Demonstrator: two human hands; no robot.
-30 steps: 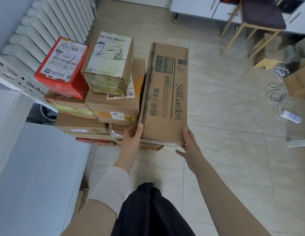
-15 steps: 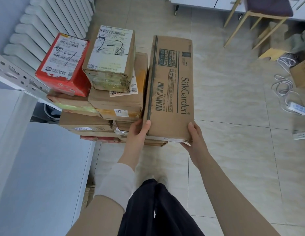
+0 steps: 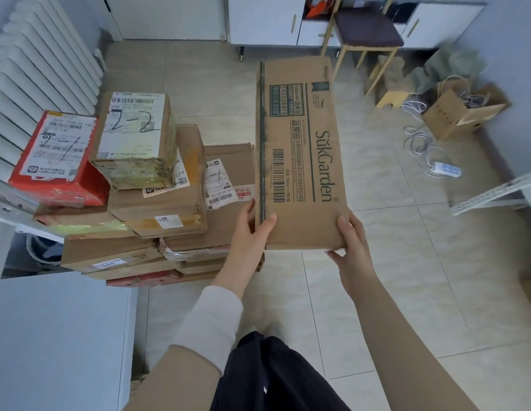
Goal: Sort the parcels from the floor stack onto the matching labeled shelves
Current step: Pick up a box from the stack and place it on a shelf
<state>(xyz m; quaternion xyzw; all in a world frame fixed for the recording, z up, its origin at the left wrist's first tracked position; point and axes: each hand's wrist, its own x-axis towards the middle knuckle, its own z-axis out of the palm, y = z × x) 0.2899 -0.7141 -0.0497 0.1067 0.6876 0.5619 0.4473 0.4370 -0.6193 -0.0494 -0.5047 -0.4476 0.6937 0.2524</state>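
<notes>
A long brown SukGarden carton [image 3: 300,149] is lifted off the floor stack, held lengthwise away from me. My left hand [image 3: 254,229] grips its near left corner, thumb on top. My right hand [image 3: 348,244] grips the near right corner from the side and below. The stack of parcels [image 3: 157,215] stands on the floor to the left. On top of it sit a red box marked 2-1 [image 3: 55,155] and a brown box marked 2-2 [image 3: 133,137]. A flat parcel with a white label [image 3: 221,182] lies uncovered beside the carton.
A white radiator [image 3: 36,63] lines the left wall, with a perforated metal shelf rail [image 3: 12,200] and a white surface [image 3: 56,336] at near left. Ahead stand a wooden chair [image 3: 368,34] and white cabinets [image 3: 264,19]. An open box [image 3: 460,114], cables and a power strip [image 3: 445,169] lie right.
Both hands have raised the SukGarden carton off the stack and moved it rightward. The labelled flat parcel beneath it has come into sight. My view has tilted up toward the room.
</notes>
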